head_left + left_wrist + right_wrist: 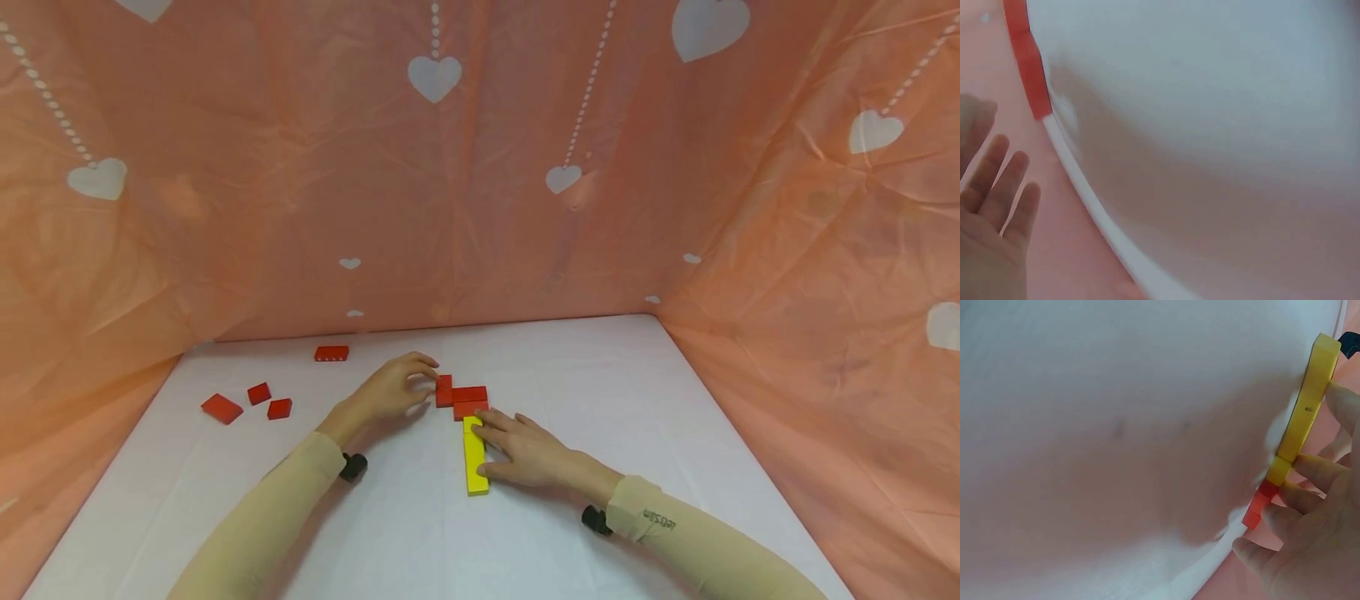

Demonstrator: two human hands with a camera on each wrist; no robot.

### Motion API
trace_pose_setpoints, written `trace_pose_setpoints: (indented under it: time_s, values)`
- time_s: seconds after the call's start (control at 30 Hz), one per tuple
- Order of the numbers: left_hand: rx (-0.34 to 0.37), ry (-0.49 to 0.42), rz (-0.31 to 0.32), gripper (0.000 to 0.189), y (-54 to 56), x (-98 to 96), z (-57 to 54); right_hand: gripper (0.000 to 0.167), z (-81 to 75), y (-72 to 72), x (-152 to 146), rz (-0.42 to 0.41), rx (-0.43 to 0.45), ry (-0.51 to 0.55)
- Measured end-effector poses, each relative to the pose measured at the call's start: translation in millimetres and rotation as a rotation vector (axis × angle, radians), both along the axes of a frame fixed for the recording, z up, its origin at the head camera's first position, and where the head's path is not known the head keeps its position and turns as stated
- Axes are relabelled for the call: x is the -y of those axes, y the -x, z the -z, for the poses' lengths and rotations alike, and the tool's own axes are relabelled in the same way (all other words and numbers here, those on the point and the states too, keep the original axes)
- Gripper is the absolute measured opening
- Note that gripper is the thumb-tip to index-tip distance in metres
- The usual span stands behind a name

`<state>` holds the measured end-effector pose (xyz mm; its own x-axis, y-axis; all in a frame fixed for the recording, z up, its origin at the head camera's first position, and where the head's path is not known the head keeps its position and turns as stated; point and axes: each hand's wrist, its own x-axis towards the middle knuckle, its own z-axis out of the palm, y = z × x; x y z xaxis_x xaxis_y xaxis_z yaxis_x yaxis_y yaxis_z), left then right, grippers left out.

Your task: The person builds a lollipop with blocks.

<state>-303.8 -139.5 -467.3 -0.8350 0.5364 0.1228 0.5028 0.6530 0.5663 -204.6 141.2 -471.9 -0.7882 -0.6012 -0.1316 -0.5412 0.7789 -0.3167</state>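
Red blocks lie joined edge to edge on the white table, with an upright red block (444, 392) on the left and wider red blocks (470, 394) beside it. A line of yellow blocks (476, 467) runs from them toward the near side. My right hand (528, 452) rests against the right side of this line, its fingers (1319, 472) stretched along the yellow and red blocks. At the left end of the red group is my left hand (396, 387), fingertips close to the upright block. The left wrist view shows its fingers (1004, 194) spread and holding nothing.
Toward the left lie a red rectangular block (222, 408) and two small red blocks (258, 393). Farther back is a red block with pale dots (332, 353). A pink curtain with white hearts (495, 250) encloses the table's back and sides.
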Motion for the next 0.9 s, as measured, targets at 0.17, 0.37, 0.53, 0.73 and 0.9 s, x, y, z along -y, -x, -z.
trace_pose_setpoints:
  time_s: [0.17,0.37,0.53,0.73,0.9]
  values:
    - [-0.044,-0.037,-0.101,0.029,-3.4,24.3,-3.5,0.07,-0.3,-0.7,1.1,0.003,0.009,0.008]
    - [-0.04,-0.066,-0.174,0.031,-9.8,65.2,-8.2,0.07,-1.1,-1.3,0.7,0.009,0.022,0.019]
    - [-0.096,-0.078,-0.218,0.03,-17.5,105.0,-10.9,0.071,0.0,-0.7,-0.1,0.013,0.031,0.023]
    - [-0.129,-0.096,-0.293,0.029,-33.4,152.3,-12.7,0.071,2.6,0.2,-0.8,0.004,0.017,0.021]
    - [-0.191,-0.075,-0.367,0.028,-42.7,189.7,-9.8,0.07,3.9,1.4,0.1,0.002,0.005,0.023]
